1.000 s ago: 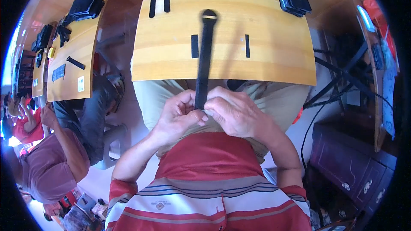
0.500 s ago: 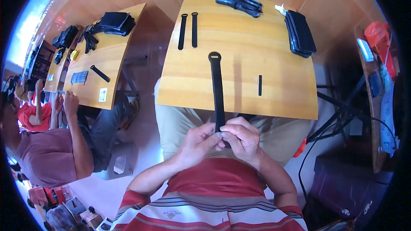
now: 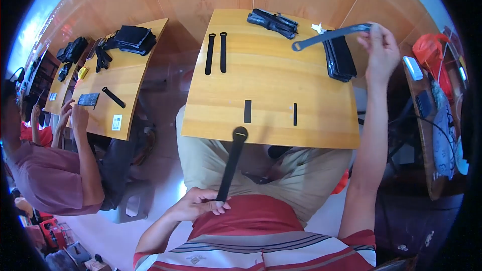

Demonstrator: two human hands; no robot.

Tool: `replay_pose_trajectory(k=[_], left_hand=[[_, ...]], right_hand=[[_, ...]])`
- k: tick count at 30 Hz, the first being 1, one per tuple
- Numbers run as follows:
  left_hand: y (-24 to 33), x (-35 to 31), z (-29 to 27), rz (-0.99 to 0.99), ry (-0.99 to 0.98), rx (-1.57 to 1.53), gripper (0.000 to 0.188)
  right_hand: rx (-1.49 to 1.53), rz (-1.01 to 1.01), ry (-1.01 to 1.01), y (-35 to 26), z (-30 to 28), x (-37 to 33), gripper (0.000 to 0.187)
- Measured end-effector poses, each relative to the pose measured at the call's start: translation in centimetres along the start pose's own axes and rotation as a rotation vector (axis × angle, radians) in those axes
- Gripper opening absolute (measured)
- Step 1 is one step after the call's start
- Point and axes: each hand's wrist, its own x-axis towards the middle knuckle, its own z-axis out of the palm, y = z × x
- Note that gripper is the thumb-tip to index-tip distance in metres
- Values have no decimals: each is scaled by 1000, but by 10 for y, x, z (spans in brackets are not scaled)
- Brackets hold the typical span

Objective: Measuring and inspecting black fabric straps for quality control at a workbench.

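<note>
A black strap [image 3: 232, 165], with a slotted round tab at its far end, stands up from my left hand [image 3: 205, 205], whose fingers and thumb pinch its lower end in front of my belly. My right hand [image 3: 380, 52] is raised at the far right, closed on the end of another strap [image 3: 331, 35]. That dark strap stretches leftward, its slotted tab pointing left, above a stack of black pieces [image 3: 340, 57]. Two more slotted straps [image 3: 209, 54] lie side by side on the table's far left. A short black strip [image 3: 247, 111] and a narrower strip [image 3: 294, 114] lie near the front edge.
The wooden table [image 3: 201, 115] stands before my knees. A bundle of black straps [image 3: 272, 22] lies at its far edge. To the left, a co-worker [image 3: 47, 178] sits at another table [image 3: 105, 118] with black pieces on it. A side shelf with a red bag [image 3: 429, 52] stands at right.
My hands were together on a strap over my lap and have parted. The left has drawn back leftward with a strap; the right has risen far right with another. The wider short strip is now visible.
</note>
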Motion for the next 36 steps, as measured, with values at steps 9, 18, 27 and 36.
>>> replay_pose_trajectory(k=[9,18,27,36], left_hand=[[-13,3,-6,41,65,-113,26],[-23,9,-17,60,92,-201,29],[-26,18,-27,87,70,-210,29],[-16,27,-32,127,97,-201,31]], right_hand=[[-483,-246,-450,63,94,-108,13],[-584,-349,-951,95,117,-168,13],[-601,-267,-1001,113,134,-166,18],[-595,-281,-954,127,165,-161,19]])
